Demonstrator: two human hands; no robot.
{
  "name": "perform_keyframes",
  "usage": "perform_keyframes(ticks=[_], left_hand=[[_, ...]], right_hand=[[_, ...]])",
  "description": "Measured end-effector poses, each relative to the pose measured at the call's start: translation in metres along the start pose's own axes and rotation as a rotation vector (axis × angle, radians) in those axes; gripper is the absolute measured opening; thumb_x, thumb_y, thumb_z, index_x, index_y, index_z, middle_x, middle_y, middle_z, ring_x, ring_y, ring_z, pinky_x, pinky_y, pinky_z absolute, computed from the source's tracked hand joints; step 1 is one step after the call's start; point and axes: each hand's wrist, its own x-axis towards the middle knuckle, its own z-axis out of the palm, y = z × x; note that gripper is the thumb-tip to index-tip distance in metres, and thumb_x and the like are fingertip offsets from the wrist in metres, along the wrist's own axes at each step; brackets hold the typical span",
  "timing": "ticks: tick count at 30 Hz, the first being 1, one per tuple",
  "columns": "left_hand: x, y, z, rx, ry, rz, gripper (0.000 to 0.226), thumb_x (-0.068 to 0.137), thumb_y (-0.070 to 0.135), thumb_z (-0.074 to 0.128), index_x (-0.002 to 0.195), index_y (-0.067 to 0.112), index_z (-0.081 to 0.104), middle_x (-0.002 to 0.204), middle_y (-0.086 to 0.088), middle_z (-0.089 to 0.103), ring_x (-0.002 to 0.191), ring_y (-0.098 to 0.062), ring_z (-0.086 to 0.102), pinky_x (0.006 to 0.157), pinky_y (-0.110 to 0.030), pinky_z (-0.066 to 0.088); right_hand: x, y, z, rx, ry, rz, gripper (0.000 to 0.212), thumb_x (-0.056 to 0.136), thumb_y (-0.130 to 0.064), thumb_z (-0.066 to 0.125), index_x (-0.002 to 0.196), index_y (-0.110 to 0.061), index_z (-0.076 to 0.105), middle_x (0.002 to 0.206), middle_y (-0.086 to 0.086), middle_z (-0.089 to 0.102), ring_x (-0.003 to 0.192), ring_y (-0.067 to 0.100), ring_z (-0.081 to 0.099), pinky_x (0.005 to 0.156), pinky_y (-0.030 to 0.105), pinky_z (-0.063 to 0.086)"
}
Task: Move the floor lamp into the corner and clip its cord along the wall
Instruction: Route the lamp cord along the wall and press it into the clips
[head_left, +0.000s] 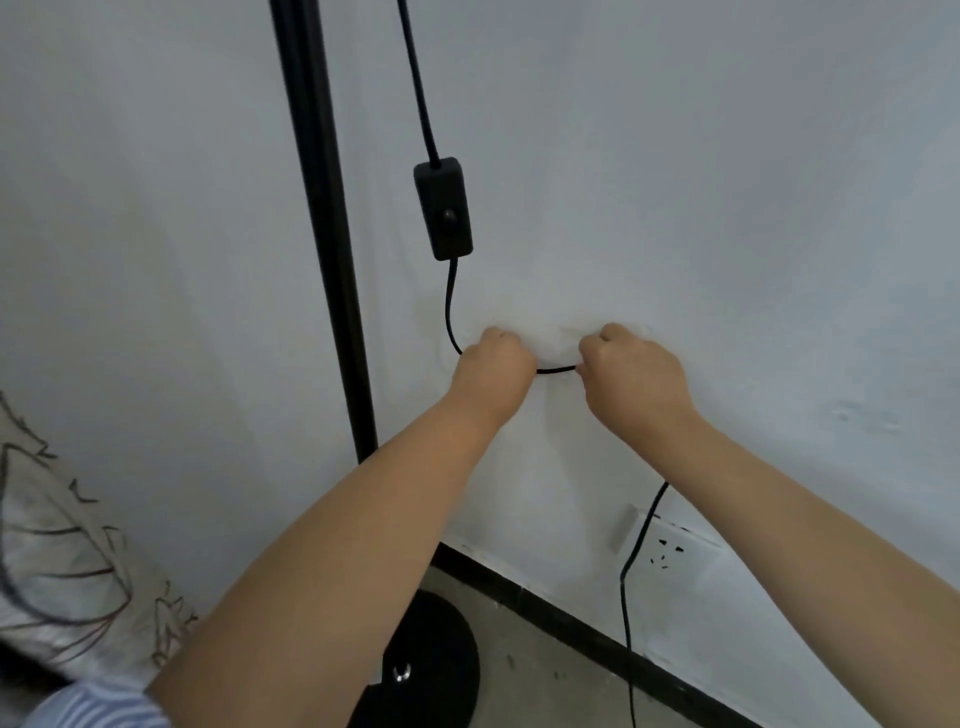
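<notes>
White wall (727, 208) meets black baseboard (571, 613) above grey floor (545, 691).

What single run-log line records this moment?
step: cord to wall | left hand: grips cord | right hand: grips cord | lamp pole: upright | clip: not visible

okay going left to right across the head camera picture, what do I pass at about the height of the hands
Lamp pole → left hand → short stretch of cord against the wall → right hand.
</notes>
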Motion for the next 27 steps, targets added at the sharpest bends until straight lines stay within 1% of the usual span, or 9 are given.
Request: perform_keyframes(ticks=[2,4,5,9,14,18,21,24,27], left_hand=[[-0.005,-0.002,-0.005,0.112,0.200,0.072,0.005,0.070,0.009,0.074,0.074,0.006,0.072,0.082,-0.010,0.071,0.084,-0.021,0.064,0.072,-0.029,0.053],[-0.009,-0.005,-0.009,0.201,0.287,0.096,0.026,0.032,0.025,0.090,0.038,0.020,0.065,0.040,0.006,0.061,0.045,-0.009,0.060,0.065,-0.025,0.059],[-0.009,-0.007,-0.011,0.176,0.348,0.100,0.030,0.025,0.025,0.091,0.032,0.021,0.062,0.032,0.008,0.055,0.039,-0.008,0.057,0.067,-0.028,0.061],[-0.014,-0.008,-0.008,0.174,0.399,0.241,0.032,0.027,0.011,0.091,0.035,0.018,0.061,0.034,0.003,0.054,0.039,-0.015,0.058,0.064,-0.028,0.061],[-0.024,-0.009,-0.005,0.267,0.437,0.345,0.024,0.038,0.001,0.084,0.043,0.013,0.064,0.040,-0.001,0.057,0.044,-0.017,0.060,0.073,-0.046,0.059],[-0.019,-0.009,0.000,0.279,0.572,0.414,0.021,0.043,-0.012,0.069,0.052,0.006,0.064,0.048,-0.006,0.060,0.050,-0.021,0.062,0.079,-0.052,0.056],[-0.014,-0.009,0.009,0.218,0.666,0.431,0.020,0.050,-0.012,0.066,0.060,0.004,0.066,0.055,-0.008,0.064,0.057,-0.023,0.065,0.082,-0.055,0.053],[-0.012,-0.002,0.014,0.112,0.642,0.460,0.018,0.056,-0.011,0.063,0.065,0.003,0.069,0.059,-0.009,0.067,0.060,-0.024,0.067,0.077,-0.046,0.057],[-0.010,0.008,0.013,0.010,0.573,0.478,0.026,0.042,-0.014,0.073,0.062,0.002,0.068,0.059,-0.011,0.068,0.057,-0.026,0.067,0.062,-0.028,0.057]], right_hand=[[-0.003,0.004,0.002,0.011,0.022,0.030,0.010,0.085,-0.002,0.046,0.090,0.001,0.054,0.098,0.019,0.057,0.077,0.037,0.058,0.054,0.032,0.031],[-0.007,0.006,0.004,0.023,0.038,0.058,0.009,0.085,-0.002,0.045,0.089,0.001,0.053,0.098,0.019,0.057,0.076,0.037,0.058,0.053,0.032,0.031],[-0.009,0.007,0.005,0.031,0.047,0.071,0.009,0.085,-0.001,0.045,0.088,0.001,0.053,0.097,0.019,0.057,0.075,0.037,0.058,0.053,0.032,0.030],[-0.010,0.007,0.004,0.030,0.048,0.104,0.008,0.085,-0.001,0.044,0.085,0.000,0.052,0.097,0.017,0.057,0.072,0.035,0.057,0.049,0.030,0.025],[-0.018,0.016,0.000,0.063,0.118,0.156,0.009,0.086,-0.002,0.044,0.082,0.002,0.052,0.095,0.019,0.057,0.063,0.033,0.048,0.042,0.027,0.015],[-0.034,0.027,0.005,0.122,0.152,0.220,0.014,0.088,-0.006,0.044,0.084,0.003,0.054,0.095,0.021,0.057,0.072,0.040,0.057,0.052,0.032,0.029],[-0.047,0.033,0.017,0.158,0.128,0.259,0.014,0.088,-0.005,0.043,0.087,0.002,0.055,0.096,0.020,0.058,0.074,0.040,0.057,0.053,0.033,0.031],[-0.061,0.039,0.031,0.194,0.122,0.269,0.021,0.092,-0.012,0.041,0.089,0.003,0.056,0.094,0.021,0.060,0.077,0.039,0.058,0.056,0.035,0.034],[-0.071,0.044,0.045,0.258,0.080,0.260,0.026,0.092,-0.016,0.041,0.088,0.003,0.058,0.088,0.022,0.063,0.081,0.038,0.058,0.060,0.037,0.039]])
